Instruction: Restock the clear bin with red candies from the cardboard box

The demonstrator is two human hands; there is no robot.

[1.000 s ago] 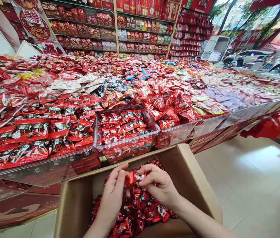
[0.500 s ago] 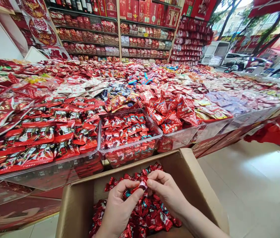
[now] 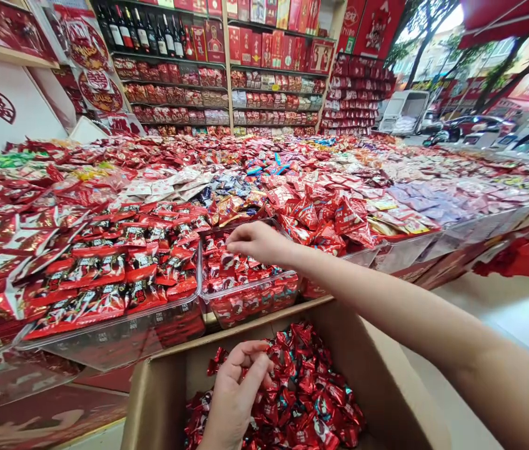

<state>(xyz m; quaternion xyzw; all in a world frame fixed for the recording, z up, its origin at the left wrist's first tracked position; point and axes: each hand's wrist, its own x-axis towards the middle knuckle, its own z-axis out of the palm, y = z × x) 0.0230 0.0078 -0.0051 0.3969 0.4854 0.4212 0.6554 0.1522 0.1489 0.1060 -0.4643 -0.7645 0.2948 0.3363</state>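
Note:
A cardboard box (image 3: 386,400) in front of me is full of small red-wrapped candies (image 3: 311,394). My left hand (image 3: 236,390) hovers over them with its fingers curled and pinched, and I cannot make out anything in them. My right hand (image 3: 257,242) reaches forward over a clear plastic bin (image 3: 250,300) of the same red candies, its fingers closed in a pinch pointing down at the pile; what they hold is hidden.
A long display counter carries many clear bins of red snack packets (image 3: 105,269) and mixed sweets (image 3: 330,206). Shelves of red boxes and bottles (image 3: 245,62) line the back wall. Pale tiled floor (image 3: 517,312) lies to the right, with parked cars outside.
My right hand left the box and stretched forward over the clear bin. My left hand stayed over the box, and the candy both hands held between them is gone from view.

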